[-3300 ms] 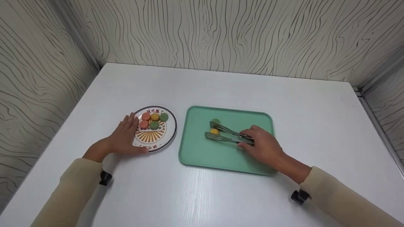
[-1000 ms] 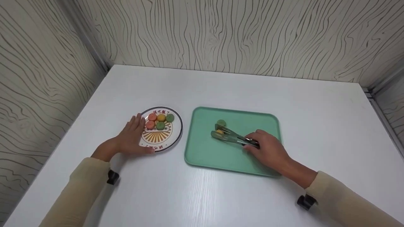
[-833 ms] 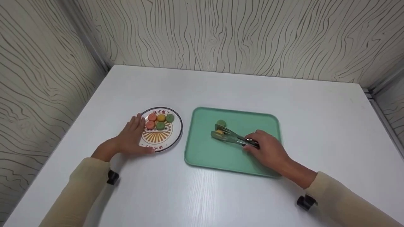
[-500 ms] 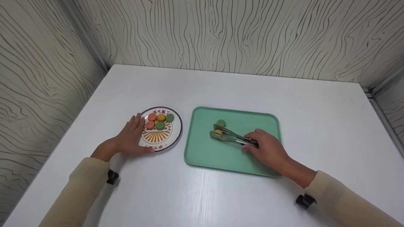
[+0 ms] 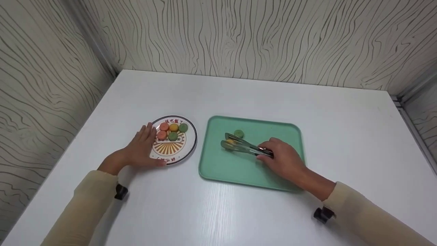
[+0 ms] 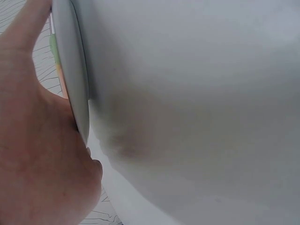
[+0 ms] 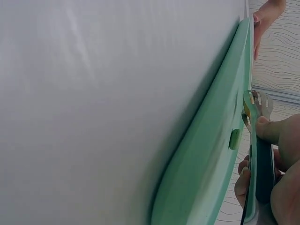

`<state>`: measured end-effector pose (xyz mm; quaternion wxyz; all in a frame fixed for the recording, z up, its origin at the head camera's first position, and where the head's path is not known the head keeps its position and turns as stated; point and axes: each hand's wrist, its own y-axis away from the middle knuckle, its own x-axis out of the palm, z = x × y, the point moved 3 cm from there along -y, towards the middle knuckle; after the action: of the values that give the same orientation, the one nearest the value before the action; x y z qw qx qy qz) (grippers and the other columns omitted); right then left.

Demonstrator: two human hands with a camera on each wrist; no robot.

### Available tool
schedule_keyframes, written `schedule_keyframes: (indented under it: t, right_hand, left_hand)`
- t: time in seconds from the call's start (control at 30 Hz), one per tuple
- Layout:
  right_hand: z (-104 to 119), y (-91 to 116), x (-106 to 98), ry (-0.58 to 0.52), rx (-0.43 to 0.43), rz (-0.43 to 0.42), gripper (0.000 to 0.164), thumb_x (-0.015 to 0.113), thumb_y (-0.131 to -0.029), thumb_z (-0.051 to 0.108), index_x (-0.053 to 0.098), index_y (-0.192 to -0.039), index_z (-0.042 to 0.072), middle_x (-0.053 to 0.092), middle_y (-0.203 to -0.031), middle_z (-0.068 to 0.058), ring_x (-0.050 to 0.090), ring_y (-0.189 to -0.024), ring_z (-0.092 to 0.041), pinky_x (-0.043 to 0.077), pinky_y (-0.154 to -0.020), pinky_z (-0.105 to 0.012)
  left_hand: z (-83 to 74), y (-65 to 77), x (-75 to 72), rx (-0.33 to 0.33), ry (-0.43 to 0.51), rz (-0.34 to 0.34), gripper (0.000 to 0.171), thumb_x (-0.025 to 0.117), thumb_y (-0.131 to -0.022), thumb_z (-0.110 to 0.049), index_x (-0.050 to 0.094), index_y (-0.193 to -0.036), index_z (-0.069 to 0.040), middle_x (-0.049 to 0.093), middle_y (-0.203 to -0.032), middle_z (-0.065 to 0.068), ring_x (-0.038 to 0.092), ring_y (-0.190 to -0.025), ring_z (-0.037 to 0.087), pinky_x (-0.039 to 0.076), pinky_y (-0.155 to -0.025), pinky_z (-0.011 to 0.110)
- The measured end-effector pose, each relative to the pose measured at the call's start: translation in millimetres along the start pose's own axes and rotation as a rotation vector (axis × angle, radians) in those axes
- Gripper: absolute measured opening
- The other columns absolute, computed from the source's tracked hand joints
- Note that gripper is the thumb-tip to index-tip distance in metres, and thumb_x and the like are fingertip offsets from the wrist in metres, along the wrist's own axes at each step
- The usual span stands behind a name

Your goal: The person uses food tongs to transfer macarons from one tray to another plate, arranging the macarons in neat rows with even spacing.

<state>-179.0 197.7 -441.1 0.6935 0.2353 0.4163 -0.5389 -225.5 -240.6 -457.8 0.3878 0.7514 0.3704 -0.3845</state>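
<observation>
My left hand [image 5: 138, 147] rests against the left rim of a round printed plate [image 5: 187, 145], its fingers straight and thumb along the near edge. On the plate sit several small macarons: two pink, a yellow one [image 5: 173, 127] and two green. With my right hand [image 5: 285, 159] I grip metal serving tongs [image 5: 251, 149] over a green tray [image 5: 218, 167]. Between the tong tips is another yellow macaron [image 5: 231, 141]; in the right wrist view the slotted tips [image 7: 262, 104] appear raised above the tray. A green macaron [image 5: 238, 133] lies on the tray behind the tongs.
Plate and tray stand side by side on a white table [image 5: 211, 212], a narrow gap between them. Wood-patterned panels [image 5: 239, 41] rise behind and at the sides. A small black device [image 5: 323, 214] is on each wrist.
The tongs first narrowed around the yellow macaron beside the green one. In the last half second, my right hand has moved them and that macaron leftward. My left hand stays on the plate.
</observation>
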Motion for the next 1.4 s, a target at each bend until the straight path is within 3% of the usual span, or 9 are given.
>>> schedule_keyframes:
  t: [1.4]
  right_hand:
    - [53.3,-37.5,22.6,-0.062,-0.059,0.032,0.024,0.08,-0.09,0.024,0.077,-0.109,0.008,0.056,-0.082,0.003,0.047,-0.069,-0.013,0.042,-0.063,-0.031]
  left_hand:
    - [0.7,-0.8,0.9,-0.017,-0.021,0.015,0.134,0.071,-0.08,-0.07,0.0,-0.157,0.013,-0.014,-0.165,0.03,-0.014,-0.151,0.049,0.001,-0.122,0.062]
